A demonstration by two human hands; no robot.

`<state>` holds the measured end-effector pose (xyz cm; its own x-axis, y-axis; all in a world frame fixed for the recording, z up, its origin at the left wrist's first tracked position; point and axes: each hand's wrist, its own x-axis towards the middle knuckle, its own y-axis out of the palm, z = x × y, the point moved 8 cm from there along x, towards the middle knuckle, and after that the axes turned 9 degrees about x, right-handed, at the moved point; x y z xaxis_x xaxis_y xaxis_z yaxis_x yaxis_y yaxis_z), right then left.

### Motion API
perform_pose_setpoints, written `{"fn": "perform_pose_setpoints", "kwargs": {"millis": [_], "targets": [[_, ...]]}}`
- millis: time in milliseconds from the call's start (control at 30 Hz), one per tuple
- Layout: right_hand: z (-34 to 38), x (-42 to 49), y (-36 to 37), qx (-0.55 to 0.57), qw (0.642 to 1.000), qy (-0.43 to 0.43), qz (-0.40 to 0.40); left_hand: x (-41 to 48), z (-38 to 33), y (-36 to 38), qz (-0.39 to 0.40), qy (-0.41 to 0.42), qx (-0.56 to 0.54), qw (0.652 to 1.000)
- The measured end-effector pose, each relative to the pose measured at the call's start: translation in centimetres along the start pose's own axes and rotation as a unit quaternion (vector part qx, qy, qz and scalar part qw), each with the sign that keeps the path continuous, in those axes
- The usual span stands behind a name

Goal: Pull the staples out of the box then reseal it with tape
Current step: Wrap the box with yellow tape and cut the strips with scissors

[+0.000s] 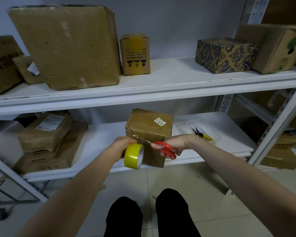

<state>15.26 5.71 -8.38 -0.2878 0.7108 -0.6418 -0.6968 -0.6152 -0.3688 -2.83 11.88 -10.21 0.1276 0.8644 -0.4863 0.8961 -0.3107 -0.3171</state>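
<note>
Left hand [122, 145] closed around glossy yellow roll of packing tape [133, 156], free strip drawn taut toward upper front corner of brown cardboard box labelled 131 [149, 132]. Right hand [173, 144] wrapped through red plastic handles of steel-bladed scissors [161, 146], fingers inside loops, blades parted only slightly and aimed left at the strip just beside the left hand's fingertips. Whether blades already touched tape: too small to tell.

Box stood upright near front edge of lower white metal shelf [220, 134], between the two hands, top flaps down and glossy with tape. Small black-and-yellow pliers [199, 134] lay behind right wrist on a clear plastic lid, well apart from the box; staple removal judged finished, sealing judged nearly complete.

Risks judged from this position: blade tips close to left fingertips, so a nick possible if strip slackened or roll drooped; ragged or folded tape end if cut taken at a slant; box nudged off shelf front if roll pulled hard, since neither hand pressed box down.
</note>
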Motion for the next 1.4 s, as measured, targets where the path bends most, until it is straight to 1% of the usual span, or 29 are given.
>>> {"fn": "perform_pose_setpoints", "kwargs": {"millis": [200,400,633,767,1000,1100,1200,1333,1400], "targets": [[0.8,0.7,0.2,0.003,0.998,-0.050,-0.022,0.6,-0.1,-0.2,0.018,0.001,-0.004,1.000],[0.8,1.2,0.9,-0.003,0.999,-0.044,-0.017,0.7,0.0,0.0,0.037,-0.009,0.001,0.999],[1.9,1.0,0.4,-0.044,0.995,-0.066,-0.062,0.4,-0.2,-0.1,0.053,-0.015,0.019,0.998],[2.1,0.8,-0.3,-0.046,0.990,-0.091,-0.095,0.0,-0.3,-0.3,0.048,-0.016,0.035,0.998],[2.2,0.1,-1.4,-0.068,0.985,-0.117,-0.108,0.4,-0.8,-0.9,0.020,-0.014,0.077,0.997],[2.4,-0.1,-1.8,-0.069,0.984,-0.121,-0.108,0.2,-1.4,-1.2,-0.016,-0.003,0.143,0.990],[2.2,-0.3,-2.1,-0.081,0.985,-0.116,-0.101,-0.3,-2.0,-1.8,-0.066,0.014,0.242,0.968],[1.6,0.0,-1.5,-0.156,0.984,-0.059,-0.066,-0.9,-2.5,-1.5,-0.059,0.027,0.245,0.967],[1.4,0.1,-1.0,-0.132,0.990,-0.031,-0.049,-1.2,-3.1,-1.3,-0.051,0.043,0.243,0.968]]}}
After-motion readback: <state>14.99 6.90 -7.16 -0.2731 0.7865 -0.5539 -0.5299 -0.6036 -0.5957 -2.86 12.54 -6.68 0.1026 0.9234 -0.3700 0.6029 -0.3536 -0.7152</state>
